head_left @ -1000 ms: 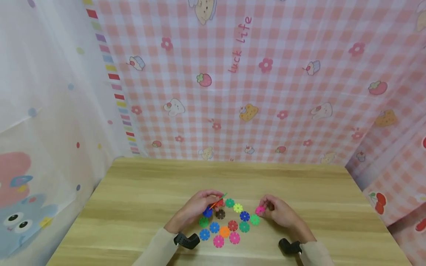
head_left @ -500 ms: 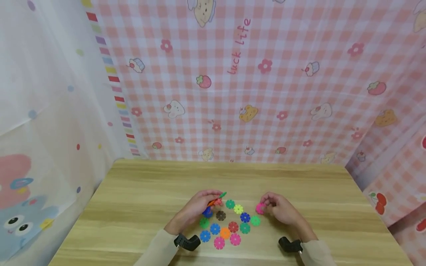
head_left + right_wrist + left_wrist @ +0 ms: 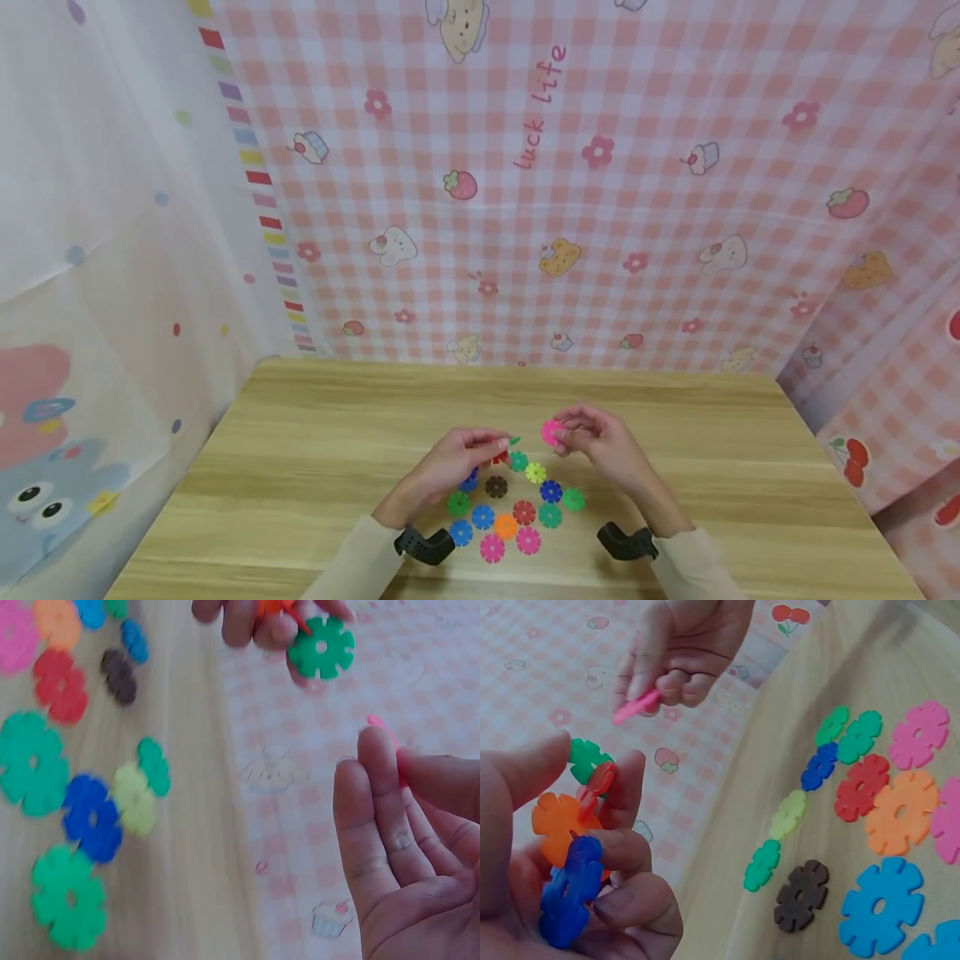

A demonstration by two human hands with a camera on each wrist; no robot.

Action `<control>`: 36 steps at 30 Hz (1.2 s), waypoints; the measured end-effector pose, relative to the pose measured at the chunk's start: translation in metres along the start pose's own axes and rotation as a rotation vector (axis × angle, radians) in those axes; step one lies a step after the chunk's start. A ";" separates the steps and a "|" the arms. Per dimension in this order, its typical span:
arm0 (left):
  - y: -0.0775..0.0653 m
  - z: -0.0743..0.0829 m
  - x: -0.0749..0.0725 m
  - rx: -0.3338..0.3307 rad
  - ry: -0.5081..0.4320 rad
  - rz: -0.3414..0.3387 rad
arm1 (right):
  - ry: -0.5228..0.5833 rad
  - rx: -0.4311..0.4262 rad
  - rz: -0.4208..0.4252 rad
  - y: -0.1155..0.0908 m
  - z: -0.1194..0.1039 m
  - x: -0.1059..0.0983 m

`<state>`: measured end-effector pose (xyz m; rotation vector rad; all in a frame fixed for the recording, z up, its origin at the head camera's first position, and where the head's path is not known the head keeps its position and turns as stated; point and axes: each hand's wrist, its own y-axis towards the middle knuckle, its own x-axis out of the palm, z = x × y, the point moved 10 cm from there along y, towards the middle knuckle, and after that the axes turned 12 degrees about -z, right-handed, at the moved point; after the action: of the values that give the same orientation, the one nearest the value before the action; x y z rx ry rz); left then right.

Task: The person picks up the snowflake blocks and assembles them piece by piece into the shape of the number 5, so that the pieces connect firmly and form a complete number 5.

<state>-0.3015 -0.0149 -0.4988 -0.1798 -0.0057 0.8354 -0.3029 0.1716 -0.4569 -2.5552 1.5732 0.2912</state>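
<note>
My left hand [image 3: 448, 460] holds several notched flower discs slotted together into a small chain. In the left wrist view, a blue disc [image 3: 574, 889], an orange disc [image 3: 553, 821], a red disc [image 3: 601, 778] and a green disc [image 3: 589, 757] show between thumb and fingers, the green one at the far end. My right hand [image 3: 609, 446] pinches a pink notched disc [image 3: 551, 432] between thumb and fingertips. It is raised just right of the chain, with a gap between. In the right wrist view the pink disc is mostly hidden behind the fingers.
Loose discs lie flat on the wooden table [image 3: 337, 400] below the hands, among them a brown disc [image 3: 497, 487], a yellow disc [image 3: 536, 472], an orange disc [image 3: 506, 526] and a pink disc [image 3: 492, 548]. A pink checked cloth [image 3: 637, 208] hangs behind the table.
My right hand has lifted the pink disc from beside the loose discs and brought it up and leftward toward the chain. My left hand has stayed in place, turning the chain slightly.
</note>
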 end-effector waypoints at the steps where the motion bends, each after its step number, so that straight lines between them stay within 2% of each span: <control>1: 0.000 0.001 0.000 0.004 -0.004 0.000 | 0.012 -0.009 -0.001 0.001 -0.003 0.002; 13: 0.001 0.010 0.006 0.015 -0.007 -0.058 | -0.022 -0.055 -0.036 0.007 -0.023 0.017; 18: 0.001 0.012 0.006 0.025 -0.026 -0.053 | -0.048 -0.058 -0.062 0.005 -0.027 0.022; 36: 0.002 0.016 0.008 0.048 -0.094 -0.059 | -0.118 -0.088 -0.057 0.004 -0.029 0.025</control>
<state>-0.2990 -0.0055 -0.4843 -0.0944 -0.0784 0.7839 -0.2927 0.1422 -0.4349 -2.5888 1.4754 0.5064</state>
